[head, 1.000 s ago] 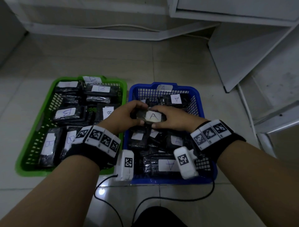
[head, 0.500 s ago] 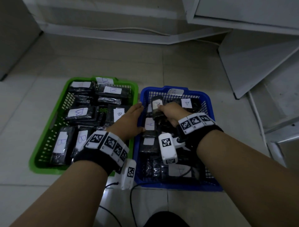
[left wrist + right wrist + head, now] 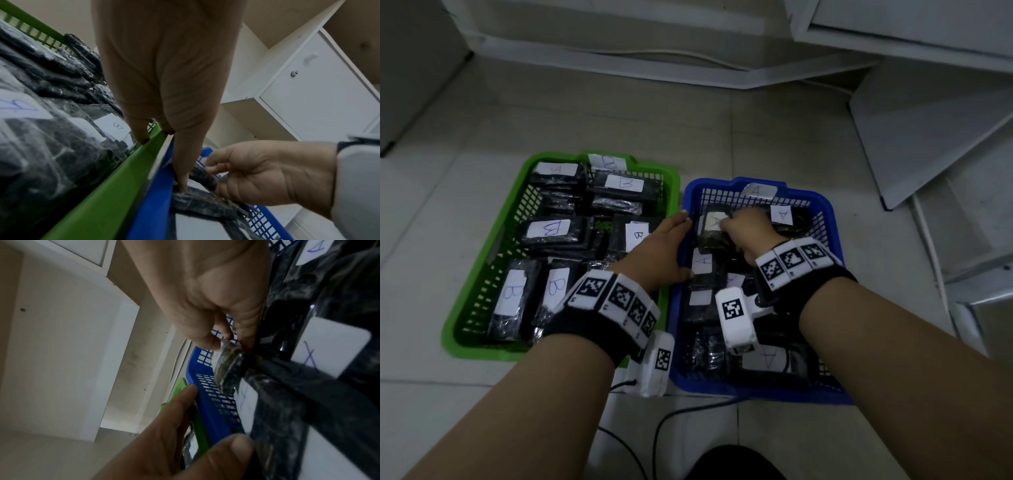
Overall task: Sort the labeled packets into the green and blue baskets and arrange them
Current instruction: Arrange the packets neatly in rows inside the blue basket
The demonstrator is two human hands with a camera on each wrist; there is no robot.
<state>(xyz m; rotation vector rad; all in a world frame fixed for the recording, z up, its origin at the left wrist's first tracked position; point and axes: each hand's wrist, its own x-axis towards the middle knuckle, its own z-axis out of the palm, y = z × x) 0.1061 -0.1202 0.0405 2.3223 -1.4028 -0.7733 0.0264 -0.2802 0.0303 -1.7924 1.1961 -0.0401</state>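
A green basket (image 3: 482, 346) on the left holds black packets labelled B (image 3: 548, 229). Beside it, a blue basket (image 3: 756, 390) holds packets labelled A (image 3: 781, 215). My right hand (image 3: 746, 229) grips one A packet (image 3: 712, 233) at the far left of the blue basket; the right wrist view shows thumb and fingers pinching this packet's (image 3: 226, 369) edge. My left hand (image 3: 661, 250) lies with straight fingers on the touching basket rims. In the left wrist view its fingertips (image 3: 141, 136) rest on the green rim (image 3: 115, 186) and its thumb touches a packet in the blue basket.
White cabinets stand along the back and the right, with a white panel (image 3: 928, 137) leaning close to the blue basket. Black cables (image 3: 671, 421) run over the tiled floor in front of the baskets. Both baskets sit on the floor, rim to rim.
My left hand let go of the A packet and moved onto the basket rims. My right hand carried the packet from the middle to the far left of the blue basket.
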